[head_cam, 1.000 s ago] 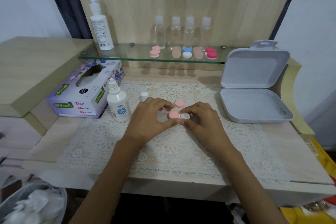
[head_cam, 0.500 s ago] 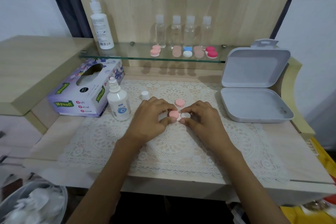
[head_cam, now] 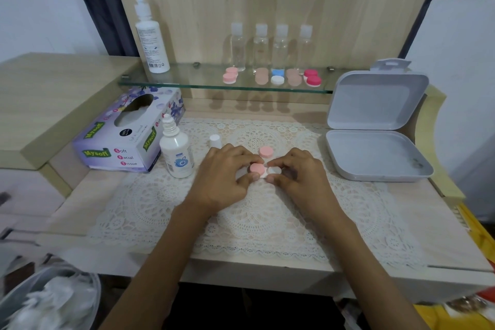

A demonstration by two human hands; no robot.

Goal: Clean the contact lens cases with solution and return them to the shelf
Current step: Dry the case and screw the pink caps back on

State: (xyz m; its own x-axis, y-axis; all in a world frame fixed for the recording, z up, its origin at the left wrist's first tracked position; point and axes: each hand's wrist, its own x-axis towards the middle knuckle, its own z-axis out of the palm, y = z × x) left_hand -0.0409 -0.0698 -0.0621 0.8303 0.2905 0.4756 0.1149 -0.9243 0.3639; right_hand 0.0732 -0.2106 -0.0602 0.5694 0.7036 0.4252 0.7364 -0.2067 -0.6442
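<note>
While both hands meet over the middle of the mat, the left hand (head_cam: 225, 174) pinches the capped end of the small white plastic contact lens case (head_cam: 265, 172) between thumb and forefinger. The right hand (head_cam: 300, 179) curls round the other end, where the white open well (head_cam: 274, 170) shows bare. The case rests on the cream lace doily (head_cam: 267, 220), its long axis running left to right, so each hand has one well. The fitted round pink screw cap (head_cam: 257, 168) sits on the left hand's side and the uncapped well on the right's.

A loose round pink cap (head_cam: 266, 152) lies on the doily just behind the case, on the side away from the person, not touching it. It lies between the two forefingers, and since the bare well is the right hand's, that hand seems better placed to fetch it with a short reach forward.

Further left stands the small white solution bottle (head_cam: 176, 154), its little white bottle cap (head_cam: 215, 140) beside it. The glass shelf (head_cam: 187, 83) lies beyond, at the back of the counter (head_cam: 80, 201).
</note>
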